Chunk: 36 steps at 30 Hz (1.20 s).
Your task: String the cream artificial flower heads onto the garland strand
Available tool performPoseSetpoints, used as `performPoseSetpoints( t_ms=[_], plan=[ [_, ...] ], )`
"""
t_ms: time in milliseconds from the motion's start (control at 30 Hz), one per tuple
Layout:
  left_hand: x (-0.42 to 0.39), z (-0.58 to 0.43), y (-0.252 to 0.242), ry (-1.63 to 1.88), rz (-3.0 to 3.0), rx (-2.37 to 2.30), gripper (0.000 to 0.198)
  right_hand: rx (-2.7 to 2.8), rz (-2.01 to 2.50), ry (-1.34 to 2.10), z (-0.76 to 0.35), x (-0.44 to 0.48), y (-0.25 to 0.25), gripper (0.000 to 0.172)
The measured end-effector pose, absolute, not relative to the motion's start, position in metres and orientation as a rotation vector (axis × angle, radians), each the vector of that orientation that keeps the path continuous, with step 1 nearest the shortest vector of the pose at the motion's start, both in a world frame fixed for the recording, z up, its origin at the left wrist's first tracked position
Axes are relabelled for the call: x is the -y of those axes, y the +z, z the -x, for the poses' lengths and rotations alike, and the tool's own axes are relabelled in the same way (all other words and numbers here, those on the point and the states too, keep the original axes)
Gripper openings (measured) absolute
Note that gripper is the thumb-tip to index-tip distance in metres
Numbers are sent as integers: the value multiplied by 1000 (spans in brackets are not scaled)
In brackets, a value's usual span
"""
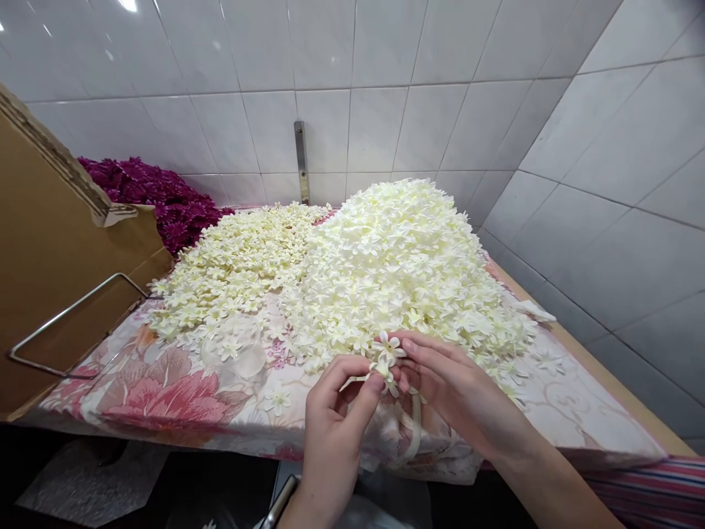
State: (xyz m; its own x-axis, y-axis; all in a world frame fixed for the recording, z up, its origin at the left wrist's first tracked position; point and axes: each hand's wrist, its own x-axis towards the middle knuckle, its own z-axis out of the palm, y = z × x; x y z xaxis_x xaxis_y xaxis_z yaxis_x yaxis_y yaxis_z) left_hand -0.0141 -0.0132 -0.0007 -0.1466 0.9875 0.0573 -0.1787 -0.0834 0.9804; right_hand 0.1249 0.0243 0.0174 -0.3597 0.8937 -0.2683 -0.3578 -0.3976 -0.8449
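white flowers (388, 350) pinched by left hand (335, 411) | also gripped by right hand (447, 376) from the other side, neither nearer tbh | big flower pile (402, 257) heaped just beyond both, on the counter (584, 411)

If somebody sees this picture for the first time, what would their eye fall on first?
Most likely the tall heap of white flowers, right of centre on the patterned cloth. Next, the purple heap at the back left, dark against the pale tiles. In front, the left hand and right hand hold a few small blossoms between them.
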Motion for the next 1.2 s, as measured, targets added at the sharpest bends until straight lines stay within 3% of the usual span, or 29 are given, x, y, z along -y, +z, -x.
performPoseSetpoints(
  t_ms=[267, 600, 933, 1033, 1100, 1200],
  plan=[
    [13, 12, 1, 1425, -1101, -1114, 10, 978, 1052, 1753, -126, -24, 17, 24],
    [11, 8, 5, 1444, -701, -1139, 17, 1245, 1210, 1263, -142, -38, 26, 23],
    [6, 10, 5, 1398, -616, -1129, 20, 1823, 1614, -266, -178, -91, 51, 40],
    [3, 12, 1, 1357, -614, -1108, 21, 1947, 1388, -584, -168, -76, 48, 29],
    [1, 13, -3, 1321, -620, -1100, 23, 2058, 1172, -539, -155, -58, 45, 14],
    [-2, 15, -8, 1298, -635, -1105, 29, 2159, 992, -320, -138, -36, 38, 5]
  ],
)
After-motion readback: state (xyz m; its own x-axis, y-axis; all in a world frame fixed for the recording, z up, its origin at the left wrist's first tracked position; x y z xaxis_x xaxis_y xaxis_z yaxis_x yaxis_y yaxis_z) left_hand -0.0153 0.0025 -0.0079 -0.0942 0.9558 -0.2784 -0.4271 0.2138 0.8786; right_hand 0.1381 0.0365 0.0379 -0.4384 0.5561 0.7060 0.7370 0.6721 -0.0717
